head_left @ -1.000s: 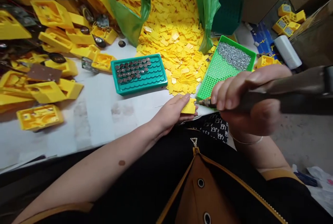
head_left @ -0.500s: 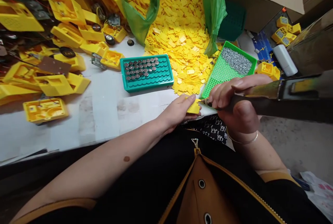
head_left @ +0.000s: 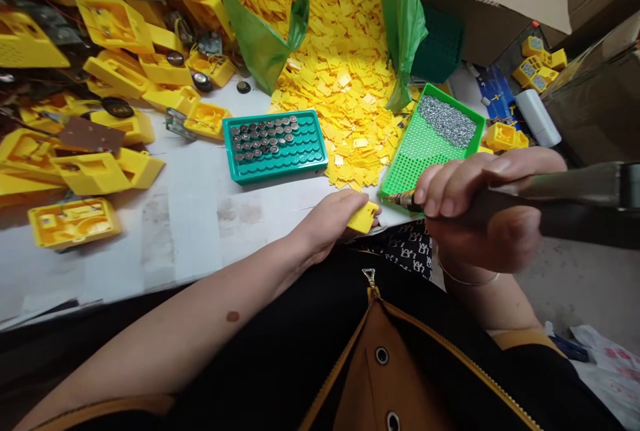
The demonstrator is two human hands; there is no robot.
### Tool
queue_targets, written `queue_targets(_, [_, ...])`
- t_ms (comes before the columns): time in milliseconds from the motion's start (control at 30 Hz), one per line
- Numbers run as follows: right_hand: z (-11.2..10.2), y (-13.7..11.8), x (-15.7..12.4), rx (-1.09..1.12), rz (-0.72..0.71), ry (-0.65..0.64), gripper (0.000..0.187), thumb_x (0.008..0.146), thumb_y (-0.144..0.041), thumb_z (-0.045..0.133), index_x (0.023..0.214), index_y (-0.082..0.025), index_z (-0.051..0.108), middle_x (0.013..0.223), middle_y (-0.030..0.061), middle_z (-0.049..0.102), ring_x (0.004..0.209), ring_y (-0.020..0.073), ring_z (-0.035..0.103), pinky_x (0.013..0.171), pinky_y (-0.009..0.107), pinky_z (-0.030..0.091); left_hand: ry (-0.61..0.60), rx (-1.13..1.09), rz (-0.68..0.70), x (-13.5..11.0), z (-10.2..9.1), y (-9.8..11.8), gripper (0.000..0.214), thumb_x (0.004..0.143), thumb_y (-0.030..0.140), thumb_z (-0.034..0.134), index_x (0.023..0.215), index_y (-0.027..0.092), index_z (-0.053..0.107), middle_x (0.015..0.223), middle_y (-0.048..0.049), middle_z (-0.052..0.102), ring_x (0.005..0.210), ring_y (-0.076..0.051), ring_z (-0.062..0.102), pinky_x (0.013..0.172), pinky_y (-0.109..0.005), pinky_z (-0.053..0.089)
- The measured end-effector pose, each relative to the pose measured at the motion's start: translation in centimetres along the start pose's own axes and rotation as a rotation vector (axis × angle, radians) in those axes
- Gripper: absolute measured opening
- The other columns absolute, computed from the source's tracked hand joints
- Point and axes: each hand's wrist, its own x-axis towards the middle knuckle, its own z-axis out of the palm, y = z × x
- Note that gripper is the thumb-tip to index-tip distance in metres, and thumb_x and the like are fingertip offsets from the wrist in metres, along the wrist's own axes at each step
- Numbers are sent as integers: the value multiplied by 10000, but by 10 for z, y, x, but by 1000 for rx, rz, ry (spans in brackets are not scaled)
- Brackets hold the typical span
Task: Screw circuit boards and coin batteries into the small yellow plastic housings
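Note:
My left hand (head_left: 336, 219) is closed on a small yellow plastic part (head_left: 364, 217) with tiny holes in its face, held just over the table's near edge. My right hand (head_left: 475, 207) grips a dark, long-bodied power screwdriver (head_left: 560, 207), partly blurred, whose tip points left. That tip is apart from the yellow part, over the near corner of a bright green perforated tray (head_left: 400, 174). A heap of small silver screws (head_left: 447, 121) lies at the tray's far end. Beyond my left hand stands a teal tray (head_left: 280, 167) with rows of small round metal pieces in its slots.
A green plastic bag (head_left: 403, 24) spills a large pile of flat yellow pieces (head_left: 345, 104) behind the trays. Yellow housings (head_left: 75, 224) with wires and speakers crowd the left. Cardboard boxes (head_left: 495, 1), a white cylinder (head_left: 537, 117) and small yellow cases (head_left: 505, 136) are at right.
The screwdriver tip has come away from the yellow part, and my right hand has moved right with it. My left hand has shifted slightly left and nearer to me, still holding the part.

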Motion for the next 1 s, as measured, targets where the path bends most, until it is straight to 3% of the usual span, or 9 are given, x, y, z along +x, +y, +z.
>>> queue_targets(67, [-1, -4, 4, -5, -22, 22, 162, 850, -425, 625, 971, -318, 629, 518, -73, 469, 409, 110, 459, 424, 277, 484, -45, 72, -15, -2, -2, 1, 135, 785, 239, 595, 855, 131, 636, 835, -82, 705, 655, -152, 659, 563, -249, 520])
queue_targets(167, [-4, -6, 6, 23, -37, -29, 160, 860, -408, 619, 970, -291, 622, 533, -79, 477, 410, 96, 473, 422, 254, 483, -121, 154, 20, -3, -4, 0, 288, 758, 272, 657, 1030, 178, 644, 860, -44, 705, 604, -143, 641, 539, -269, 519])
queue_targets(267, [-5, -9, 4, 55, -25, -75, 145, 877, -402, 597, 964, -286, 598, 539, -83, 481, 414, 93, 481, 421, 246, 473, -160, 303, 221, -2, -5, -1, 257, 772, 340, 682, 974, 185, 707, 780, -25, 699, 633, -129, 627, 632, -272, 529])
queue_targets(400, [-2, -16, -1, 41, 32, -23, 148, 865, -414, 597, 945, -291, 574, 539, -84, 450, 424, 97, 474, 427, 249, 454, -117, 527, 467, -1, -7, -1, 124, 783, 288, 670, 800, 190, 744, 765, -24, 723, 731, -147, 646, 766, -279, 514])
queue_targets(600, [0, -18, -3, 104, 53, 0, 139, 852, -380, 605, 928, -267, 580, 553, -81, 445, 421, 85, 465, 429, 242, 453, -148, 846, 670, -2, -11, -3, 227, 878, 319, 576, 939, 185, 749, 889, -56, 736, 842, -178, 643, 774, -300, 476])
queue_targets(700, [-1, -17, -3, 132, 52, -3, 140, 850, -369, 621, 927, -261, 578, 566, -80, 453, 435, 81, 478, 450, 242, 469, -121, 933, 675, -2, -13, -5, 228, 888, 318, 565, 917, 184, 746, 883, -56, 730, 840, -180, 633, 765, -307, 465])
queue_targets(833, [-5, -19, -1, 138, 47, -55, 122, 880, -369, 602, 929, -263, 567, 588, -75, 463, 467, 79, 505, 490, 240, 491, -98, 892, 644, 0, -13, -6, 182, 861, 290, 594, 862, 184, 742, 844, -44, 721, 803, -167, 632, 741, -296, 466])
queue_targets(1000, [-10, -19, -4, 101, 90, -110, 174, 899, -436, 580, 993, -290, 568, 572, -74, 464, 470, 88, 501, 487, 247, 476, -99, 870, 733, 0, -14, -6, 172, 851, 282, 604, 865, 187, 747, 833, -49, 710, 798, -163, 629, 737, -294, 471])
